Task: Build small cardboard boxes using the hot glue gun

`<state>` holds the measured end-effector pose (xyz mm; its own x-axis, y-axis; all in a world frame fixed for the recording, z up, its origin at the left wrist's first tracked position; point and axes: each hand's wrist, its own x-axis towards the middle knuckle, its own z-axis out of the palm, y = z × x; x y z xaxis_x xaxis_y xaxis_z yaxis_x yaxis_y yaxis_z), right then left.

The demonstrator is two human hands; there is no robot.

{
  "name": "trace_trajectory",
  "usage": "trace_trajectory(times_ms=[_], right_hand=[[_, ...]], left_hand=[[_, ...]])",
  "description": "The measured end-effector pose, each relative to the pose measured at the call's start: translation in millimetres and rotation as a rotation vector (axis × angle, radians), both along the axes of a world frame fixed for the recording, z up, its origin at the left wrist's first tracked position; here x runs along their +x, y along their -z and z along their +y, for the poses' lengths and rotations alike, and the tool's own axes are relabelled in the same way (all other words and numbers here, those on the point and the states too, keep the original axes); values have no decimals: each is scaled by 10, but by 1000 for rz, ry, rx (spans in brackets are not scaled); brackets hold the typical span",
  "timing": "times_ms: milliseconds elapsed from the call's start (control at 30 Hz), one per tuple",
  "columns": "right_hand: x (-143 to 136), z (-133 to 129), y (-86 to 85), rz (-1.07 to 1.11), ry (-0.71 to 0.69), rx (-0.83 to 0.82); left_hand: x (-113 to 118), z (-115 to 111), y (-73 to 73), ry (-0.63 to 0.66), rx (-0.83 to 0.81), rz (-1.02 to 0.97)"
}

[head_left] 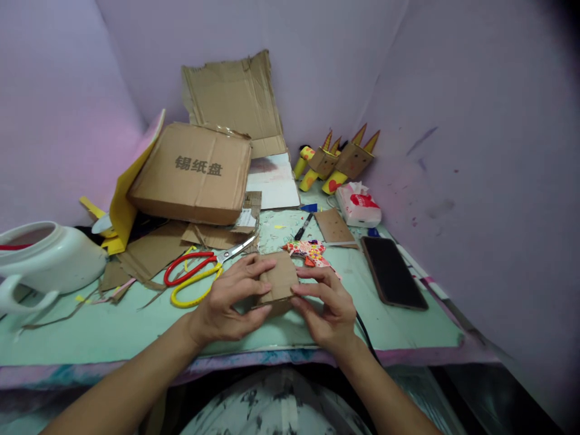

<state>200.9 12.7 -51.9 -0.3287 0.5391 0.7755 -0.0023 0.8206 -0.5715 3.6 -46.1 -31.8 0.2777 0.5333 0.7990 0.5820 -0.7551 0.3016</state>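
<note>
A small brown cardboard piece, box-like in shape, (281, 275) is held between both hands near the table's front edge. My left hand (235, 297) grips its left side, fingers on top and thumb at the lower edge. On the right side, my right hand (328, 305) presses it with fingertips and thumb. Scissors with one red and one yellow handle (193, 289) lie just left of my left hand, blades pointing up and right. Behind the cardboard piece rests a glue gun with a colourful pattern (310, 251). The underside of the piece is mostly hidden.
A large cardboard box (194, 175) leans at the back left, beside a white pot (67, 257). A phone (394, 272), tissue pack (359, 205), black marker (304, 226) and flat cardboard (335, 228) lie right. Horned cardboard figures (353, 160) stand behind. Scraps surround the scissors.
</note>
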Motion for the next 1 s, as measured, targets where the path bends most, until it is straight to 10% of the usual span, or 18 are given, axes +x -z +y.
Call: trace_trajectory(times_ms=[633, 1000], right_hand=[[-230, 37, -406, -226, 72, -479], [-220, 40, -233, -321, -38, -687]], left_hand=[[30, 13, -287, -189, -912, -782], [32, 83, -283, -272, -994, -874]])
